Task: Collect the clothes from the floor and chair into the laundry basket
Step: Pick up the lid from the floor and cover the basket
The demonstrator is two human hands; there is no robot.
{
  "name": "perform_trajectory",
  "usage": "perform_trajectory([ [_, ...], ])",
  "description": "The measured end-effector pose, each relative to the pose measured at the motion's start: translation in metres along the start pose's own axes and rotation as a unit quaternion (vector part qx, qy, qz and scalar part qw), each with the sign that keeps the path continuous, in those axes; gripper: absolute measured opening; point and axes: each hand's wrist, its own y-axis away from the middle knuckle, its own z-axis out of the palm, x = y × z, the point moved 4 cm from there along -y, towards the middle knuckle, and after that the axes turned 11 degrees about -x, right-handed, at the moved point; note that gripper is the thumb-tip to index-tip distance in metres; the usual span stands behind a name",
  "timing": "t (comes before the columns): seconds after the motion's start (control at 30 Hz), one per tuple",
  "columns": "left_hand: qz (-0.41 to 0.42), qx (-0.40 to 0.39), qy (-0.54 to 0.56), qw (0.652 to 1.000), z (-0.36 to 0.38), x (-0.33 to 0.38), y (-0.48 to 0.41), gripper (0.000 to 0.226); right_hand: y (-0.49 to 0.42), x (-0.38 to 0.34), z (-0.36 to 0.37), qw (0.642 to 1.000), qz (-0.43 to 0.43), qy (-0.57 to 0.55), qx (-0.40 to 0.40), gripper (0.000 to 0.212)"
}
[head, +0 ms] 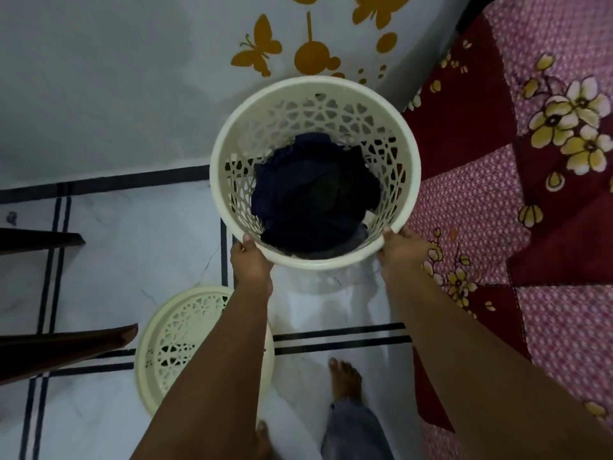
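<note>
A cream laundry basket [229, 134] with a lattice wall is in the middle of the head view, close to the wall. Dark navy clothes [308, 194] fill its bottom, with a bit of grey and white cloth showing at the near side. My left hand [250, 260] grips the near-left part of the rim. My right hand [403, 250] grips the near-right part of the rim. I cannot tell whether the basket rests on the floor or is lifted off it.
The basket's round lattice lid [156, 346] lies on the white tiled floor at the lower left. A bed with a pink and maroon floral cover [530, 194] runs along the right. Dark wooden chair legs [49, 350] enter from the left. My bare feet [345, 380] stand below.
</note>
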Motion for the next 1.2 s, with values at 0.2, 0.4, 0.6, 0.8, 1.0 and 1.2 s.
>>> perform_trajectory([
  [0.2,-0.018,-0.018,-0.047,0.999,-0.020,-0.012,0.026,0.041,0.038,0.030,-0.001,0.994,0.052,-0.084,-0.048,0.036],
  [0.4,-0.055,-0.007,-0.264,0.963,-0.097,-0.080,0.039,0.034,0.081,0.114,0.007,0.986,0.142,-0.010,-0.086,0.040],
  [0.6,-0.107,-0.044,-0.474,0.873,-0.180,-0.194,0.004,0.047,0.057,0.233,0.035,0.949,0.187,0.186,-0.173,0.049],
  [0.8,-0.174,-0.121,-0.566,0.797,-0.219,-0.332,-0.054,0.080,-0.002,0.350,0.038,0.913,0.176,0.308,-0.201,0.048],
  [1.0,-0.075,-0.105,-0.584,0.801,-0.233,-0.321,-0.041,0.041,0.011,0.369,0.027,0.894,0.157,0.378,-0.185,0.043],
  [1.2,0.055,0.116,-0.400,0.907,-0.258,-0.127,0.020,0.039,0.120,0.309,0.079,0.880,0.194,0.345,-0.261,0.009],
])
